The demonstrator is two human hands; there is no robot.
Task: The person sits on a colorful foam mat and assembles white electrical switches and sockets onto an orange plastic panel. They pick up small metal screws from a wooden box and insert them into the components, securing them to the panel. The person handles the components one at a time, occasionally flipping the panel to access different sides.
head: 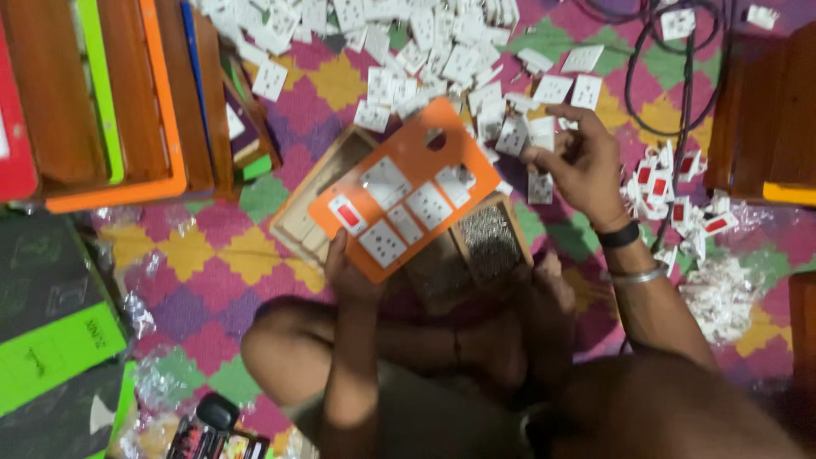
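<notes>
Bare knees and folded legs (399, 374) filled the bottom of the view, the person sitting on a patterned mat (212, 255) of pink, yellow and green diamonds. Just above them the left hand (348, 272) gripped the lower edge of an orange panel (408, 183), fingers curled beneath it and thumb on top, holding it tilted over a shallow wooden box (310, 217) and a tray of small screws (489, 242). Several white sockets and one red switch already sat in the panel's cut-outs, while a cut-out near its top corner was open. The right hand (578, 161) hovered just past the panel's far edge, thumb and fingertips pinching a small white socket piece (540, 132) drawn up from the heap of white sockets (425, 42) scattered beyond. Red switches (680, 200) lay in a pile to the right. Filling the panel seemed the step in hand; the next move would likely call for turning the pinched piece face-up and pressing it squarely into an open cut-out.
</notes>
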